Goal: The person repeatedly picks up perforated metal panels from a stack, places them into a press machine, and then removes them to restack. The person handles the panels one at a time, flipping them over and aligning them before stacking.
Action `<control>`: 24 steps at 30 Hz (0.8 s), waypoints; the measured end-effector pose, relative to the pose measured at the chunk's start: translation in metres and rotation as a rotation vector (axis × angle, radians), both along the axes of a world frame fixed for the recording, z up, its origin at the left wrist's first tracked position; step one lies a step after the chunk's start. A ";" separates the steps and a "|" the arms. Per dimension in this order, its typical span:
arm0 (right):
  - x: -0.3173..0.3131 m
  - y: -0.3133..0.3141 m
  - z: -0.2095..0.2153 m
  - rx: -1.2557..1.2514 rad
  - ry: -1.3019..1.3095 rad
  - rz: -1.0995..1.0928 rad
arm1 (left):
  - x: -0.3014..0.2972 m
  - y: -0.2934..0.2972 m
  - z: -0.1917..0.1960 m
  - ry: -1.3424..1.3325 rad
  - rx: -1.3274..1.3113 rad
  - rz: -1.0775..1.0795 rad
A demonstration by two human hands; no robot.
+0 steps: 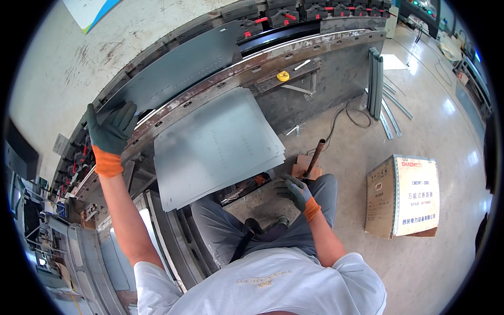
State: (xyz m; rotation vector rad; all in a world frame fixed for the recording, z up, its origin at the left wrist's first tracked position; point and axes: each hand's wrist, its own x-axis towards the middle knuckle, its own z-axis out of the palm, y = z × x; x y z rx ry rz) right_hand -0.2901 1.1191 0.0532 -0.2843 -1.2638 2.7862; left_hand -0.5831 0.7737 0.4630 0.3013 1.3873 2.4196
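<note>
My left hand (113, 129), in a dark glove with an orange cuff, has its fingers stretched out at the near left end of a long grey metal sheet (181, 68). That sheet lies in the press brake, along its bed (231, 73), and has small holes in it. Whether my palm presses on the sheet I cannot tell. My right hand (295, 193), gloved alike, hangs over my right thigh with its fingers apart and nothing in them. Between my hands is a stack of flat grey metal sheets (218, 144), its front edge above my left knee.
A yellow tape measure (283, 76) sits on a bracket shelf of the machine. Beside my right knee stands a rusty upright pipe (315, 156). Further right are a cardboard box (403, 197), bent metal strips (375, 84) leaning on the machine, and a dark cable (341, 113) on the floor.
</note>
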 end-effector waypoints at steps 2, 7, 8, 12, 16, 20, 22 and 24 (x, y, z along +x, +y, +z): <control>0.000 -0.001 0.000 -0.019 0.006 -0.007 | -0.001 -0.002 0.000 0.001 -0.003 -0.020; 0.001 -0.009 -0.003 0.026 -0.038 0.014 | -0.010 -0.012 -0.003 0.025 0.055 -0.100; 0.001 -0.010 -0.004 0.030 -0.040 0.028 | -0.010 -0.014 -0.007 0.035 0.063 -0.123; 0.002 -0.016 -0.004 0.022 -0.027 0.063 | 0.007 -0.027 -0.042 0.123 0.179 -0.194; 0.004 -0.026 0.018 0.068 0.015 0.123 | 0.062 -0.023 -0.116 0.452 -0.276 0.084; -0.003 -0.046 0.058 0.160 0.156 0.184 | 0.129 0.007 -0.187 -0.003 0.201 -0.104; -0.009 -0.059 0.076 0.121 0.283 0.190 | 0.156 0.029 -0.221 -0.123 0.180 -0.180; -0.017 -0.074 0.086 0.052 0.376 0.150 | 0.180 0.049 -0.255 -0.050 -0.048 -0.171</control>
